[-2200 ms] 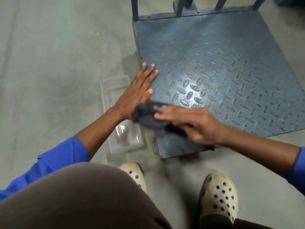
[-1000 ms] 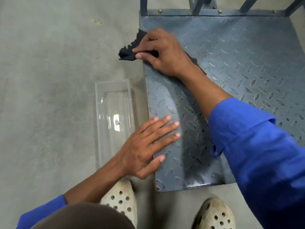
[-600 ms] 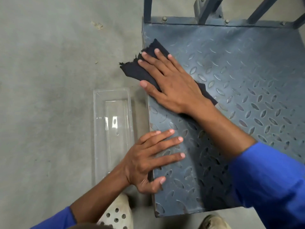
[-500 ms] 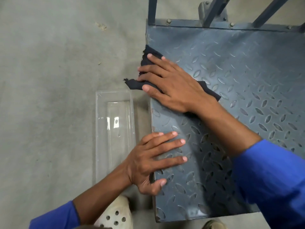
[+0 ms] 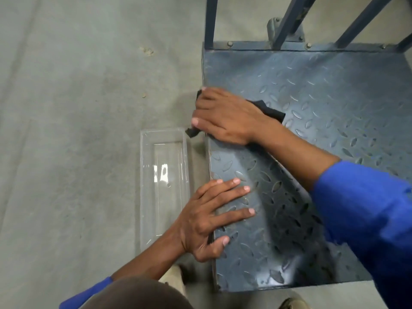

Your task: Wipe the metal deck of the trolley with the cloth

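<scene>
Your right hand is on the dark cloth at the left edge of the trolley's metal deck, roughly midway between its near and far ends. The fingers are bent down over the bunched cloth and grasp it against the chequered plate. One corner trails out behind the wrist and another tip pokes past the deck edge beside the thumb. Your left hand lies flat on the near-left part of the deck, fingers straight and spread, holding nothing, with the palm overhanging the edge. A clear plastic tray sits on the concrete floor just beside the deck on the left, and the handle uprights rise from the far edge. As to progress, the plate shows no visible line between wiped and unwiped metal, so the share completed cannot be confirmed. In my judgement the work is mid-course and confined to the left margin. The middle, the right side and the far strip under the uprights lie well apart from the cloth, and the patch under your left palm is covered and needs attention too.
</scene>
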### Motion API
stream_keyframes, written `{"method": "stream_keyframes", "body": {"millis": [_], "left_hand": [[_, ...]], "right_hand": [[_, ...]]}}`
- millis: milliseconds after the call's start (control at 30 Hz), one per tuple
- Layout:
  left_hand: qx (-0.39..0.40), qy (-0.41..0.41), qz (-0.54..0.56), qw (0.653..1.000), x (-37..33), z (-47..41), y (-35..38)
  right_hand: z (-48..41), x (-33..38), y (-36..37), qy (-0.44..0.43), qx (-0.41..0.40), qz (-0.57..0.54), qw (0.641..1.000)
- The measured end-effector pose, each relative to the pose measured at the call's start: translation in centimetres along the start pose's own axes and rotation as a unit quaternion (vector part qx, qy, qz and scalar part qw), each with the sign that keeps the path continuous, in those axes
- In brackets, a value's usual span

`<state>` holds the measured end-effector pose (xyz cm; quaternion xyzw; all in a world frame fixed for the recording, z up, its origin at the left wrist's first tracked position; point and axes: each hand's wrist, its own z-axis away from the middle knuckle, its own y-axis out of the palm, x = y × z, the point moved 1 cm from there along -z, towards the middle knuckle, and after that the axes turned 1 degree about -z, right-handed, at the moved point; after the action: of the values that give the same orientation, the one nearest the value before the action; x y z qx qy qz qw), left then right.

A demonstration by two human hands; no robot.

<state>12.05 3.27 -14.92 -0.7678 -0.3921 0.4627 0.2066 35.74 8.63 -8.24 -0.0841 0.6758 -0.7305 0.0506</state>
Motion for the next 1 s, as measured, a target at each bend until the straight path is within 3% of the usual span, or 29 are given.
{"method": "stream_keyframes", "body": {"millis": [100, 367, 600, 767, 1000], "left_hand": [[-0.013, 0.003, 0.002, 1.000, 0.0, -0.1, 0.3], [-0.012, 0.007, -0.002, 1.000, 0.2, -0.1, 0.3], [-0.050, -0.015, 0.026, 0.998, 0.3, 0.2, 1.2], [-0.005, 0.004, 0.004, 1.000, 0.2, 0.1, 0.0], [-0.022, -0.019, 0.021, 0.999, 0.0, 0.3, 0.5]], "right_hand": [[0.9, 0.3, 0.0, -0.027, 0.025, -0.004, 0.999], [-6.7, -5.9, -1.9, 0.065, 0.029, 0.022, 0.997], [-2.4, -1.4, -0.8, -0.023, 0.039, -0.003, 0.999], [-7.4, -6.1, -2.4, 0.047, 0.058, 0.028, 0.997], [0.3, -2.2, -1.0, 0.085, -0.012, -0.080, 0.993]]}}
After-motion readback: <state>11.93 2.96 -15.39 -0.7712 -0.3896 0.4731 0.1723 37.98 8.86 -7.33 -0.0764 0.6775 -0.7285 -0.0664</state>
